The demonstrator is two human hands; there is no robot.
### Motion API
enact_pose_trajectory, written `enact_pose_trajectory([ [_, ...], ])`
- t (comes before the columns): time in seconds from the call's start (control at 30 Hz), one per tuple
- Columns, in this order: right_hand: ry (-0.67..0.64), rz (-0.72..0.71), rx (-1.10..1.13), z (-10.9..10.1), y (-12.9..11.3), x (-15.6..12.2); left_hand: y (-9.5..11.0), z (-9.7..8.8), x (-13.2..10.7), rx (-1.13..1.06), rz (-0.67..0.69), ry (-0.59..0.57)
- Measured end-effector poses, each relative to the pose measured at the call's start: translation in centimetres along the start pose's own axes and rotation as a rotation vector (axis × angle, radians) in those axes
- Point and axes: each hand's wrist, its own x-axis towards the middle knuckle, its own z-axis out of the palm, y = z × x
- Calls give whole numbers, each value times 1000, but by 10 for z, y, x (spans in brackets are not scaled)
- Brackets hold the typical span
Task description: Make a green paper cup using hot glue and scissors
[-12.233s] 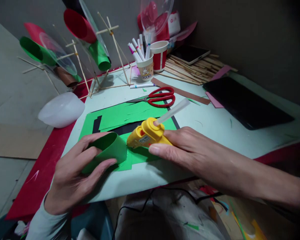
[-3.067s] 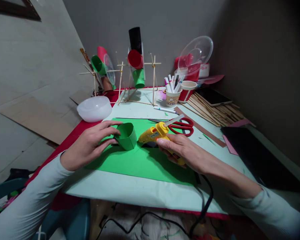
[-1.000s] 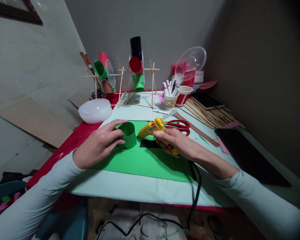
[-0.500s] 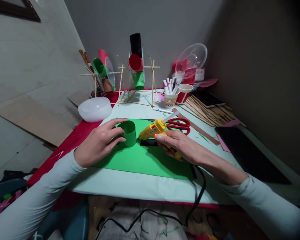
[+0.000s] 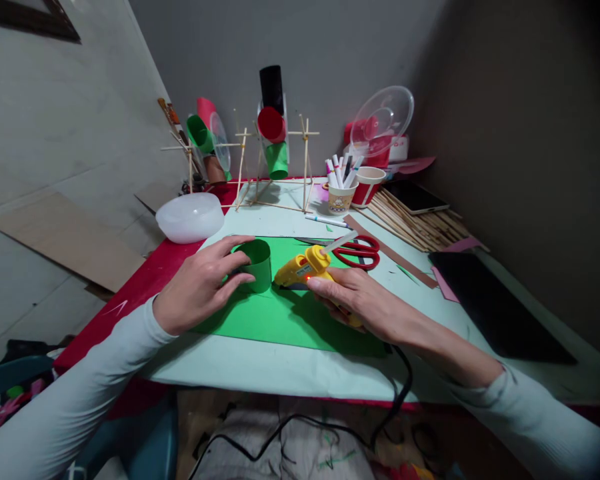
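My left hand (image 5: 205,283) grips a green paper tube (image 5: 260,267) by its left side, fingers at the rim and wall. The tube stands upright on a green sheet (image 5: 280,327). In my right hand (image 5: 355,290) is a yellow hot glue gun (image 5: 303,265), its small light glowing red. The gun's nozzle points left and down, close to the foot of the tube; whether it touches I cannot tell. A clear glue stick (image 5: 341,241) juts from its back. Red-handled scissors (image 5: 357,252) lie just behind the gun, their blades partly hidden.
A white bowl (image 5: 190,218) sits at the left. Stick frames carrying coloured tubes (image 5: 271,125) stand at the back. A cup of markers (image 5: 341,198), a bundle of sticks (image 5: 405,220) and black sheets (image 5: 500,307) lie right. The gun's black cord (image 5: 405,383) hangs over the front edge.
The glue gun has moved slightly left and down, its nozzle nearer the base of the tube. My left hand stays on the tube, with little shift.
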Motion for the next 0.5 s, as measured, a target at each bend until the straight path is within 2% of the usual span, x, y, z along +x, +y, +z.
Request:
enact_pose_trajectory([
  [0.23,-11,-11,-45,3,-3,-1,-2,-1,-1,4,11,1],
  [0.43,-1,37,70,-4,-1,-3,-18,-11,-1,-40,71,-120],
  [0.5,24,52,102,-7,-1,-2,-22,-11,-2,-18,81,-127],
])
